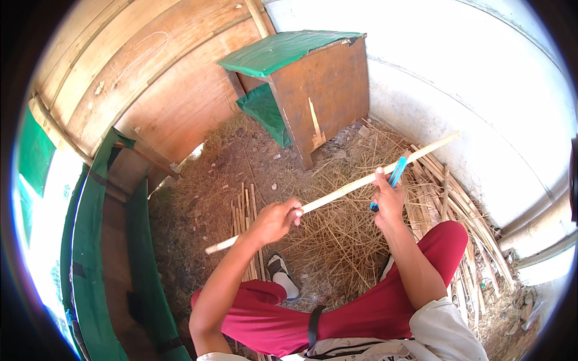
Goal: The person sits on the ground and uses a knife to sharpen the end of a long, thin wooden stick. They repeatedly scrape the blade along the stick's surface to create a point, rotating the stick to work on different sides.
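Observation:
A long pale strip of bamboo (344, 191) slants across in front of me, its right end higher and farther off than its left. My left hand (276, 221) is closed round it left of the middle, and the near end sticks out past my wrist. Farther along, my right hand (388, 196) has its thumb on the strip and also grips a blue utility knife (397, 172). The knife stands steeply in the fist, its dark end showing below the fingers. Whether its blade touches the strip I cannot tell.
Thin split sticks (253, 207) lie by my left foot, and a larger pile of strips (475, 231) lies along the white wall (457, 102). Dry shavings (337, 240) cover the ground between my feet. A green-topped wooden cabinet (328, 90) stands ahead; a green-covered shelf (96, 259) is at left.

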